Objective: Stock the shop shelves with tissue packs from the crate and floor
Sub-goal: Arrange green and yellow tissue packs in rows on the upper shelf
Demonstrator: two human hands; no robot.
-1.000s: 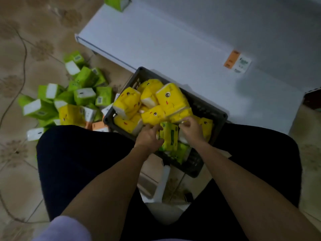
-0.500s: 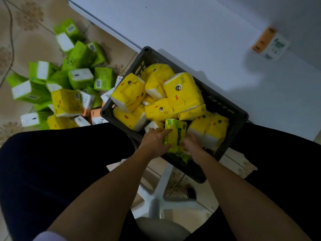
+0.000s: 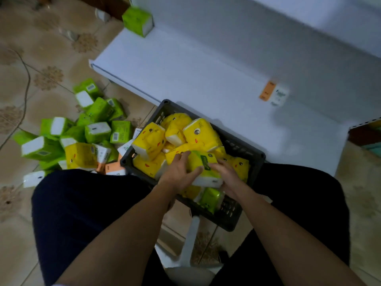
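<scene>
A dark plastic crate (image 3: 245,151) sits between my knees, full of yellow tissue packs (image 3: 198,133) with cartoon faces. A green tissue pack (image 3: 203,162) is lifted just above them. My left hand (image 3: 177,174) grips its left side, thumb across the near face. My right hand (image 3: 226,176) holds its right end. Another green pack (image 3: 210,198) lies low in the crate's near corner. The white shelf (image 3: 185,65) runs behind the crate, with one green pack (image 3: 137,21) standing at its far left end.
A heap of green packs (image 3: 97,131) and one yellow pack (image 3: 81,154) lies on the tiled floor left of the crate. An orange-and-white price label (image 3: 274,96) sticks to the shelf. A white stool leg (image 3: 190,240) shows between my dark-trousered legs.
Both hands have closed on the green pack and raised it out of the crate. My view has swung back up, showing more of the shelf and the green pack on it.
</scene>
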